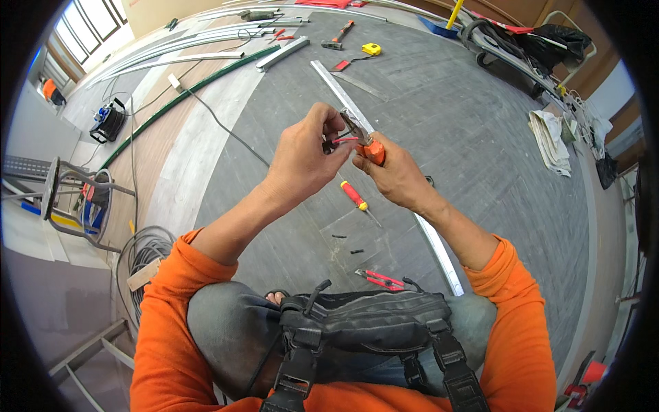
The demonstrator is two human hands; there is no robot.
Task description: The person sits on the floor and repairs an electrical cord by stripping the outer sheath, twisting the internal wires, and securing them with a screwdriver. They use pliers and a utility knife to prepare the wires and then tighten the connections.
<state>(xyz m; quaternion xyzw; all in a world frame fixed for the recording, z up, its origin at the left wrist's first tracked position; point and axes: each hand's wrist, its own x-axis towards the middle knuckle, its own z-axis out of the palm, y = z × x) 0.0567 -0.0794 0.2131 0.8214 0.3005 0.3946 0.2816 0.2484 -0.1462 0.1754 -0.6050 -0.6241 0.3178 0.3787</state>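
My left hand [301, 152] pinches thin electrical wires [347, 139], one red and one dark, in front of me above the floor. Wrapped around the orange handles of a pair of pliers [373, 152] is my right hand [403, 177]. The metal jaws of the pliers meet the wires by my left fingertips; whether they bite on them is too small to tell. Below my hands lies a red and yellow screwdriver [353, 196]. Two short black pieces [356, 251] and a red utility knife [381, 279] rest nearer to me.
A long white metal strip [436, 255] runs under my right arm. Farther out lie a hammer [338, 36], a yellow tape measure [371, 49] and several metal rails [185, 51]. Coiled cable [147, 250] and a stool [86, 196] are at left, a loaded cart [525, 51] at far right.
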